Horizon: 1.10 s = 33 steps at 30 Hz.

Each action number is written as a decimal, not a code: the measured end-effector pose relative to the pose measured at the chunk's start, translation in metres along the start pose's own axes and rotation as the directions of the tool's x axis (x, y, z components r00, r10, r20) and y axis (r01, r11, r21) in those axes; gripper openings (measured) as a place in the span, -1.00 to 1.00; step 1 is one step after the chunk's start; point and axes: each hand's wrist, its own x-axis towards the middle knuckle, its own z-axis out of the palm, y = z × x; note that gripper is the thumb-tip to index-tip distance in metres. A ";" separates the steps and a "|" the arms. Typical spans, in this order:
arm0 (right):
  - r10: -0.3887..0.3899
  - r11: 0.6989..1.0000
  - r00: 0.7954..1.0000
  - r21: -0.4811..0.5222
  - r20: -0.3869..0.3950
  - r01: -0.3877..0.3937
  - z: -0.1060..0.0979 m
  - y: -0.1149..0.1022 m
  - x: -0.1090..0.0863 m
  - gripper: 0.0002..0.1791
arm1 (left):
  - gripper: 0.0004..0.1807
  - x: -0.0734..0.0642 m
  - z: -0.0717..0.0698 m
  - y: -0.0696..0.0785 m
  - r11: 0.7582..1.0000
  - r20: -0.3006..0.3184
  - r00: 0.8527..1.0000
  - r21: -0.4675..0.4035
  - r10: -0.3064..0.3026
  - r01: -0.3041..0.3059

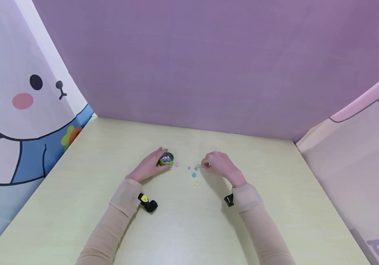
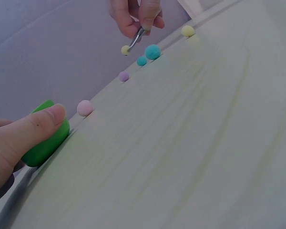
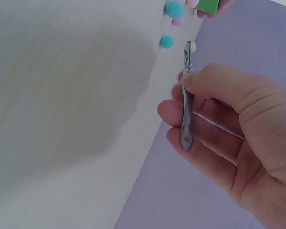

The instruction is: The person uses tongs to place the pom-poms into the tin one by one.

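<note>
My left hand [image 1: 147, 166] holds a small round bowl [image 2: 46, 145], green outside with a shiny metal inside. Its thumb lies along the green wall. Across from it, my right hand [image 1: 221, 164] pinches silver tweezers [image 3: 187, 117] between thumb and fingers. At the tweezers' tips is a small yellow pompom [image 2: 125, 50], raised off the table in the left wrist view. Between the hands lie a pink pompom [image 1: 177, 164], a small purple pompom [image 1: 189, 168], a larger blue pompom [image 1: 194, 175] and a smaller blue pompom [image 2: 141, 60].
Another yellow pompom [image 1: 196, 184] lies nearest the person. The pale table [image 1: 182, 228] meets a purple backdrop [image 1: 189, 66] at the back. Printed cloths hang at both sides. A black wrist device [image 1: 148, 203] is strapped to the left sleeve.
</note>
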 end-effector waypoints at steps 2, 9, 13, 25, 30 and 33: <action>-0.008 1.000 1.000 -0.004 -0.006 0.007 0.000 -0.001 0.002 -0.54 | -0.10 0.000 0.000 0.000 1.000 -0.004 1.000 0.000 0.002 -0.002; -0.039 0.999 0.999 0.005 -0.017 0.039 -0.003 -0.004 0.008 -0.54 | -0.09 -0.001 0.001 0.001 1.000 0.002 1.000 -0.005 -0.015 0.015; -0.047 0.999 0.999 -0.007 -0.022 0.047 -0.003 -0.005 0.011 -0.54 | -0.10 -0.001 0.001 0.000 1.000 -0.001 1.000 -0.001 -0.005 0.005; -0.047 0.999 0.999 0.004 -0.002 0.047 -0.004 -0.010 0.026 -0.58 | -0.09 0.000 0.001 0.000 1.000 -0.001 1.000 -0.003 0.002 -0.002; -0.049 0.999 0.999 0.002 0.001 0.049 -0.005 -0.012 0.032 -0.58 | -0.10 0.001 0.003 0.000 1.000 -0.004 1.000 -0.009 0.004 -0.004; -0.056 0.998 0.998 0.005 -0.005 0.056 -0.006 -0.014 0.035 -0.57 | -0.11 0.002 0.004 0.000 1.000 -0.008 1.000 -0.008 0.009 -0.009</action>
